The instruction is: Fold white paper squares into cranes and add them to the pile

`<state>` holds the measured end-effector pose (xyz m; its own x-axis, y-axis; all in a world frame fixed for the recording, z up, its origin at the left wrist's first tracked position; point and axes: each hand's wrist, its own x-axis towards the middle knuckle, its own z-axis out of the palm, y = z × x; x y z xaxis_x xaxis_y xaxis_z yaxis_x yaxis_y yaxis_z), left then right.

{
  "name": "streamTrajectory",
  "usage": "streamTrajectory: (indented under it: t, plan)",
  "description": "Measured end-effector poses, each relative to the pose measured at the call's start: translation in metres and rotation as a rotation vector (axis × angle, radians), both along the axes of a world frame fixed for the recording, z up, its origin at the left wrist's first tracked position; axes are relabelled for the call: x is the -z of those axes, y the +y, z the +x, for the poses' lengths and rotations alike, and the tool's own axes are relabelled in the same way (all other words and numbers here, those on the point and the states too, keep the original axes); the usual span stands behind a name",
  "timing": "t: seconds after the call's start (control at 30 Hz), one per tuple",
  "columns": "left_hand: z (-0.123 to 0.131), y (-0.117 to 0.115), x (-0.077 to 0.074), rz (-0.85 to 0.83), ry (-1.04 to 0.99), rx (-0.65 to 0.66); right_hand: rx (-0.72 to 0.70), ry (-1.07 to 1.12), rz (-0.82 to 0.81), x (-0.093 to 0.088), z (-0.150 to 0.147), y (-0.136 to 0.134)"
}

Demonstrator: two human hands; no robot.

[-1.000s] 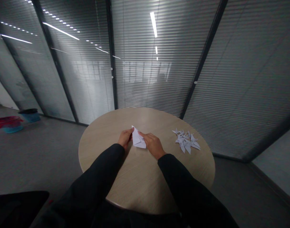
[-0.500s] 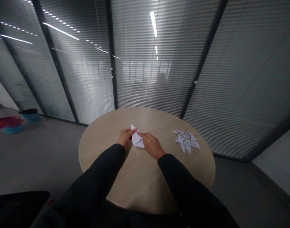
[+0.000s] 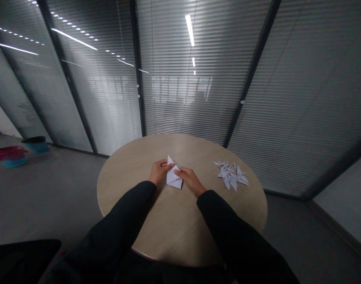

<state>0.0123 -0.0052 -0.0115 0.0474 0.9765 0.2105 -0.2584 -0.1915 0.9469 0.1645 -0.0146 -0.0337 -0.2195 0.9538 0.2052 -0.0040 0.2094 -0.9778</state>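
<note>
Folded white paper: the folded white paper [image 3: 173, 176] lies near the middle of the table, between the two hands. Its shape is near to a triangle, with one sharp point to the far side, and several layers are visible.

Work in hand: both hands are at the paper, one on each side, with the fingertips on its edges. Which fold they are making is too small to tell.

Left hand: the left hand [image 3: 159, 171] is curved, not clenched, and its fingers reach the paper's left side. I cannot tell if it grasps the paper or only presses it.

Right hand: the right hand [image 3: 190, 180] lies low and open, and its fingertips [image 3: 179, 170] touch the paper's right side. I cannot tell if it grasps or only presses.

Near things: a pile of small folded paper cranes [image 3: 230, 176] lies to the right, well apart from the hands, on the round wooden table [image 3: 129, 177].

Around: black sleeves [image 3: 124, 213] cover both forearms, and a blue bin [image 3: 37, 146] stands on the far floor.
</note>
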Motion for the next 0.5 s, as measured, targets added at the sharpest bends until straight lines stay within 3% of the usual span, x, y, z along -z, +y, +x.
streamTrajectory:
  t: [0.17, 0.5]
  plan:
    - [-0.0015, 0.0028, 0.0012, -0.005, 0.0, 0.029, -0.009, 0.033, -0.083, 0.0003, 0.0019, -0.0017]
    - [-0.0009, 0.0013, 0.0003, -0.018, 0.031, 0.041, -0.019, 0.012, -0.088, -0.005, 0.0027, -0.0057]
